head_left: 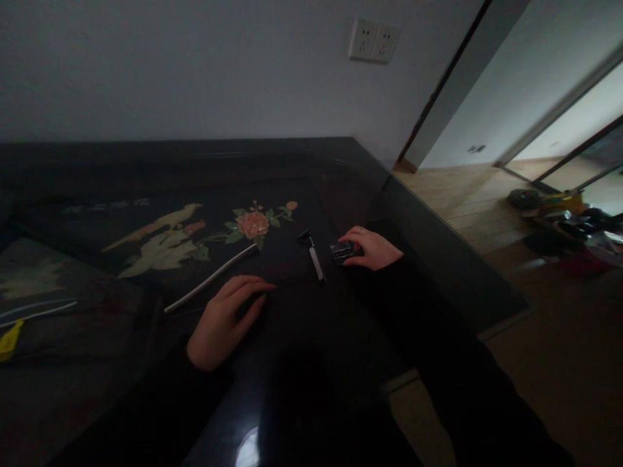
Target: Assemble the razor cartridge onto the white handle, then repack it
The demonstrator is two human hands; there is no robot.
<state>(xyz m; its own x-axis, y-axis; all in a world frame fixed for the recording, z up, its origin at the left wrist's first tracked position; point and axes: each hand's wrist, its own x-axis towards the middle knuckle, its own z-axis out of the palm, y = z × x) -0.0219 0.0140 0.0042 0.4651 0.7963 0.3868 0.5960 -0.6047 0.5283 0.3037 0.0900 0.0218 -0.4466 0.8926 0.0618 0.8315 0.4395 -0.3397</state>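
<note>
The right hand (pixel 370 249) lies closed over a small dark block-shaped object (pixel 342 251) on the black lacquered table (pixel 302 363), near its right edge; fingers curl over the far side of the object, which appears ribbed, though the dim light leaves its nature uncertain. The left hand (pixel 228 318) rests palm down and released on the table, fingers extended, holding nothing. Just beyond its fingertips lies a long pale rod (pixel 210 279), angled toward a painted flower (pixel 252 224) and bird (pixel 163 243) inlay. Between the hands, a razor (pixel 312 254) with a dark head and pale handle lies flat, just beside the dark object but apart from it. A double wall socket (pixel 373 41) sits above. A yellow item (pixel 10 338) is cut off at the left edge. No writing is legible. Clutter on the floor (pixel 567 217) at right is blurred.
</note>
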